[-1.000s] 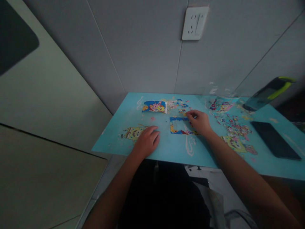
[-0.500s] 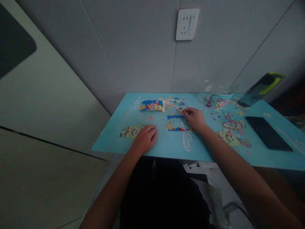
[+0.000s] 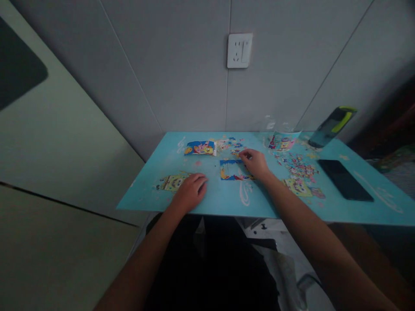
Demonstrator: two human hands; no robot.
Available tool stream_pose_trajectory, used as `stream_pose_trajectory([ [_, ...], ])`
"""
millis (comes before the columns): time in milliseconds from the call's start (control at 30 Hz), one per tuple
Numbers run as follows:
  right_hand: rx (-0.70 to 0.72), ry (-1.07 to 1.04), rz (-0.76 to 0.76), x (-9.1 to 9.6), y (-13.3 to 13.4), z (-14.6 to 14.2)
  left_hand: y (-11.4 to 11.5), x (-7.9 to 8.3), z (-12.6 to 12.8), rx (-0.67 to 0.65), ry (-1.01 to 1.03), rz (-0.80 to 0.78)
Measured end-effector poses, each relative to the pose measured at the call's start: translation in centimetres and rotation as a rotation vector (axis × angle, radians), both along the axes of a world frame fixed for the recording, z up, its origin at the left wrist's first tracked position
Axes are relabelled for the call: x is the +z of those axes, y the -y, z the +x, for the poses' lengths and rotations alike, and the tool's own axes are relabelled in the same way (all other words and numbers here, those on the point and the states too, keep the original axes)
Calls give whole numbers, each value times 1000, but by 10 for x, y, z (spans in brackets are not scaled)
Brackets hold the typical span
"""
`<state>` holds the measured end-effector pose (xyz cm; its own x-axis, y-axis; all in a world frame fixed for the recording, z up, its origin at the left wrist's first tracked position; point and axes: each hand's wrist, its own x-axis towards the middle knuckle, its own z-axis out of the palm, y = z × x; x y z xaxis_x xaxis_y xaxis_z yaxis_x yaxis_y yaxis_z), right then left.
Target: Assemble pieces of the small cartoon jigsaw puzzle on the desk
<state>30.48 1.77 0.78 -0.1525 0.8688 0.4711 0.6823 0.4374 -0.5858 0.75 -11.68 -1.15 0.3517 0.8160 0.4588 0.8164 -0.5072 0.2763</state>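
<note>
Left hand (image 3: 190, 192) rests palm down on blue bench (image 3: 220, 203), fingers loosely bent, holding nothing. Right hand (image 3: 256, 164) sits at far right corner of partly built puzzle frame (image 3: 228, 170), fingertips drawn together; whether piece is pinched, cannot tell. Frame lies between both hands, touching right hand. Picture card (image 3: 200, 148) lies beyond left hand. Loose puzzle pieces (image 3: 296, 164) scattered just right of right hand; dark phone (image 3: 344, 185) farther right.
</note>
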Motion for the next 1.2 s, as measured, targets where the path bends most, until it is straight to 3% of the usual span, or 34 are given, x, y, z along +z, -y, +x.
stream_pose_trajectory([
  [667, 70, -31, 26, -7, -2, -3, 3, 6, 8, 29, -165, 61],
  [867, 82, -60, 33, -3, -1, -6, 3, 15, 10, 6, -281, 76],
  [1000, 96, -47, 21, -2, 2, -11, -7, 27, 18, -54, -355, 80],
  [1200, 117, -14, -19, -2, 5, -12, -43, 42, 39, -139, -371, 93],
])
